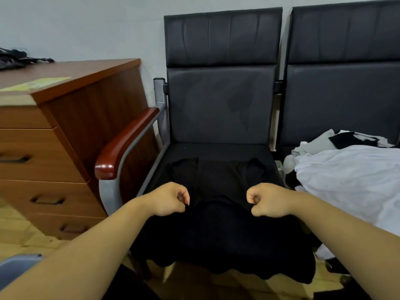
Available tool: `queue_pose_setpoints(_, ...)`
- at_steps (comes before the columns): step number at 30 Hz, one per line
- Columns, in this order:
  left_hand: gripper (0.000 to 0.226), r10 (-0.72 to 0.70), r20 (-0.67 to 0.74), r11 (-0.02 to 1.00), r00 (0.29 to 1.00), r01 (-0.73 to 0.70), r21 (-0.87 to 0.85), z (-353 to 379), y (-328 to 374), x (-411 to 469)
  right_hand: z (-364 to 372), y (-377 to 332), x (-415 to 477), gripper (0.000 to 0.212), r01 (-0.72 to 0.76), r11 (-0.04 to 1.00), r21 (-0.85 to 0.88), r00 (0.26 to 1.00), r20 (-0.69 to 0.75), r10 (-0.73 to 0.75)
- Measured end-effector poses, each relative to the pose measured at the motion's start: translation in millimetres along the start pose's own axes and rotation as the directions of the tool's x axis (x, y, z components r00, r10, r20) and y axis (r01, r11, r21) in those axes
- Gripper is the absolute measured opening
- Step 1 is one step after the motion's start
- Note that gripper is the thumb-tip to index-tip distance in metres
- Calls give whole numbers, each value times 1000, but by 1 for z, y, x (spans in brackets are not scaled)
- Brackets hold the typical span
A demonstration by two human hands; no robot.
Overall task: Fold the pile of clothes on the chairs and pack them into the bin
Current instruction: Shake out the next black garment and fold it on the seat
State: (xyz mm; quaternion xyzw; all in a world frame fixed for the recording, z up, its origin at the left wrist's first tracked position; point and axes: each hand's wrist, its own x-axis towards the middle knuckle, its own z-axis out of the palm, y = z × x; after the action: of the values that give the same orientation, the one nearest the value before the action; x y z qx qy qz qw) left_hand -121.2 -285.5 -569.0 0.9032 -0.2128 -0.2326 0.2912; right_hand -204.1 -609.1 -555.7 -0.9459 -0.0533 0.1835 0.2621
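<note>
Shirt [218,234], black, lies spread on the left chair's [220,105] seat, its lower part hanging over the front edge. Your left hand [171,199] and right hand [267,200] are curled tight, each pinching its fabric at mid-length, one on either side, with cloth stretching between your fists. A pile [346,169] of white and black clothes sits on the next chair, to your right.

- A garment [218,230] is being borne by the left chair [220,100] on its seat.
- A clothes pile [350,174] is being borne by the right chair [346,83].
- The chairs are being flanked on the left by a cabinet [65,131].
</note>
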Motion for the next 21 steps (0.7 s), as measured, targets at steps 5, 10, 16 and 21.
queue_pose_setpoints(5, 16, -49, 98, 999, 994, 48, 12, 9, -6, 6, 12, 8, 5, 16, -91, 995, -36, 979, 179, 96)
queue_pose_setpoints(10, 27, -151, -196, 976, 969, 177, 124, 17, -5, 20, 14, 13, 21, 33, -223, 974, 41, 972, -63, 226)
queue_pose_setpoints(16, 29, -192, -331, 964, 924, 240, 112, 27, 14, 42, 24, 4, 45, 47, -335, 937, 94, 907, -237, 348)
queue_pose_setpoints(21, 28, -263, -309, 947, 914, 306, 100, 27, 21, 61, 29, 10, 67, 46, -395, 905, 155, 856, -294, 424)
